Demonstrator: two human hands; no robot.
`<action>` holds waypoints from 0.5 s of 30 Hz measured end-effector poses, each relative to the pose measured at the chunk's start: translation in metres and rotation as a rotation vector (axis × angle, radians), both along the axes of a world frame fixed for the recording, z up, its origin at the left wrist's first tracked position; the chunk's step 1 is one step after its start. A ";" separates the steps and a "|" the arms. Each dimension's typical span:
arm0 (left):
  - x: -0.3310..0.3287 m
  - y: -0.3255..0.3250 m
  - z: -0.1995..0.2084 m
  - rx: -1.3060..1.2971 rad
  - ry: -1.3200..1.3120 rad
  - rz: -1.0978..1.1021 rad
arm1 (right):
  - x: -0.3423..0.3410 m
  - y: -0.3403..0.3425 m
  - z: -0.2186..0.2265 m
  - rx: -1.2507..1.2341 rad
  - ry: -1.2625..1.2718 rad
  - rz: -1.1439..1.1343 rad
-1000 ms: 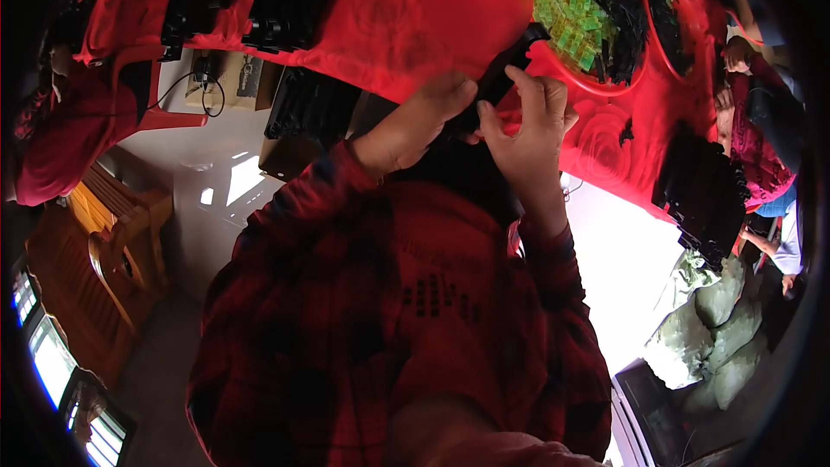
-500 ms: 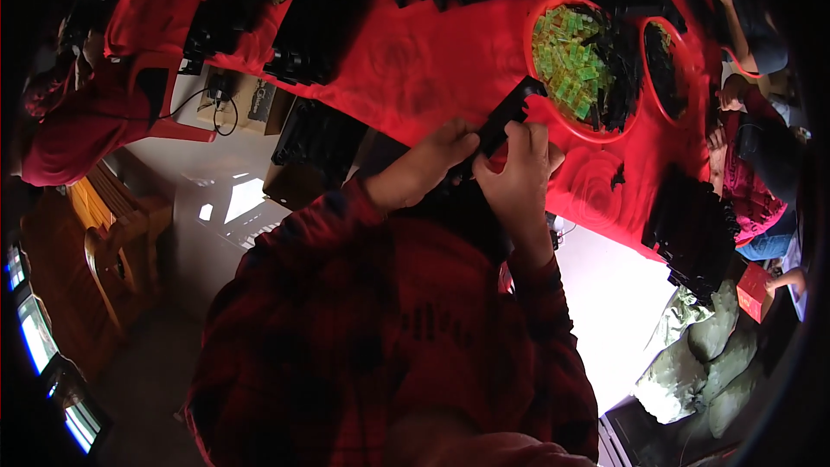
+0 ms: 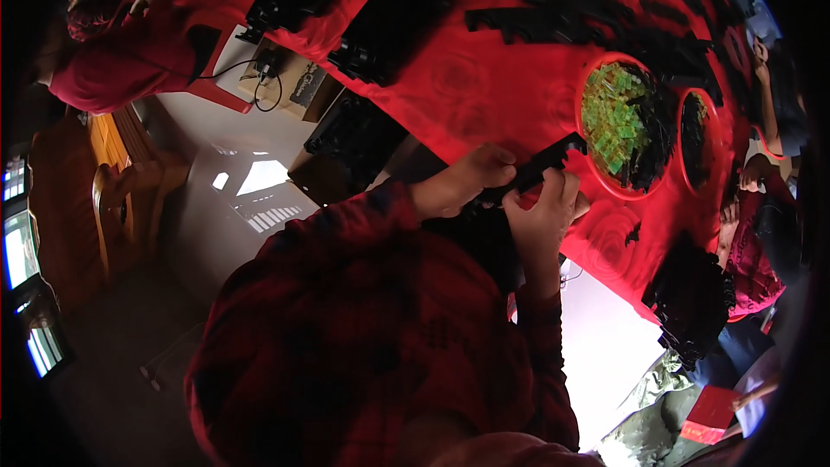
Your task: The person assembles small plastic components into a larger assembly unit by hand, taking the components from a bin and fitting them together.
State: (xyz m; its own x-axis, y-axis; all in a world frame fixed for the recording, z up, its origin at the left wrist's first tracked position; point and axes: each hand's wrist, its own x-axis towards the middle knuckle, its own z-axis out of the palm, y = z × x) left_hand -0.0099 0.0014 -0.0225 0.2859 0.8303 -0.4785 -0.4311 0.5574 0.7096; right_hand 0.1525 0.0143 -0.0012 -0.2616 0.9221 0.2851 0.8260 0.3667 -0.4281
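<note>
My left hand [image 3: 467,180] is closed round one side of a long black plastic strip [image 3: 556,154], its thumb lying along the top. My right hand [image 3: 543,212] pinches the strip's near side with bent fingers. The far end of the strip points away to the right, up to the rim of an orange-red basin [image 3: 580,121]. Small translucent green-yellow pieces [image 3: 610,117] fill the basin's left part, and thin black pieces [image 3: 655,134] its right part. My hands and the dark shadow hide the strip's near end.
A second basin [image 3: 717,134] stands to the right. Stacked black parts [image 3: 393,26] and long black strips [image 3: 536,24] lie on the red tablecloth [image 3: 467,117]. A black pile [image 3: 692,294] sits at the right edge. A cardboard box [image 3: 304,86] is left below the table. People sit at both sides.
The whole view has turned, so the table, basins and hands appear lower and further right. Both hands keep hold of the black strip, with only slight finger movement.
</note>
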 end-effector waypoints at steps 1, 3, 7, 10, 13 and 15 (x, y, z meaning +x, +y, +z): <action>0.003 0.000 0.001 0.028 -0.018 0.059 | -0.001 0.000 0.000 -0.007 -0.001 0.002; 0.001 0.001 -0.002 0.058 -0.036 0.123 | -0.001 0.001 0.001 -0.013 -0.002 0.008; -0.013 0.003 -0.008 0.151 -0.076 -0.043 | 0.001 0.008 0.007 -0.177 0.118 0.111; -0.031 0.012 0.023 0.072 0.074 0.088 | 0.005 0.011 0.016 -0.278 0.361 0.145; -0.063 0.027 0.021 0.294 0.593 0.255 | 0.015 0.016 0.003 -0.199 0.401 0.030; -0.092 0.047 0.006 0.559 1.068 0.362 | 0.029 0.016 -0.020 -0.204 0.400 -0.009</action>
